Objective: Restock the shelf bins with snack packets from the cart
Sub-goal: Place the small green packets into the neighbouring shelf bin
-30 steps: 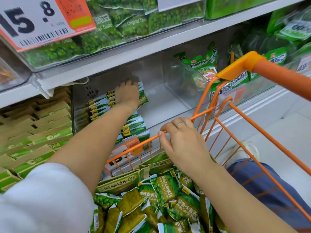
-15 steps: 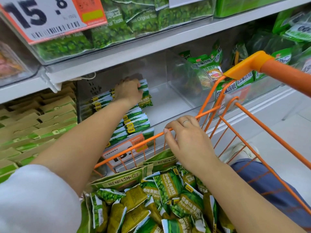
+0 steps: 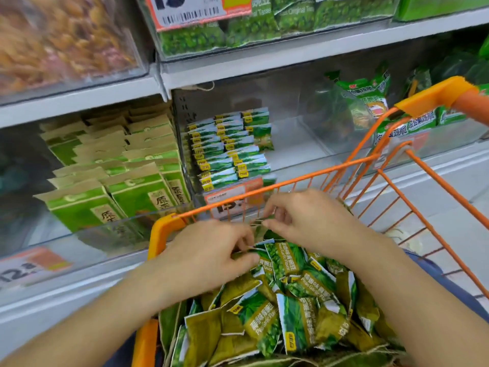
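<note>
over the orange wire cart (image 3: 299, 180), both hands' fingers pinch crinkly green foil snack packets (image 3: 285, 256)

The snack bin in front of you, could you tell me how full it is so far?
Done: rows of packets fill the clear bin's left side. In hand: left hand and right hand gather packets in the cart. Left: the bin's bare right side, and the cart's pile.

Two hands, the left hand (image 3: 209, 256) and the right hand (image 3: 309, 218), reach into one orange cart (image 3: 304, 180). The packets (image 3: 264, 321) heaped inside are too many to count. Two price tags (image 3: 195, 9) (image 3: 232, 201) show clearly.
</note>
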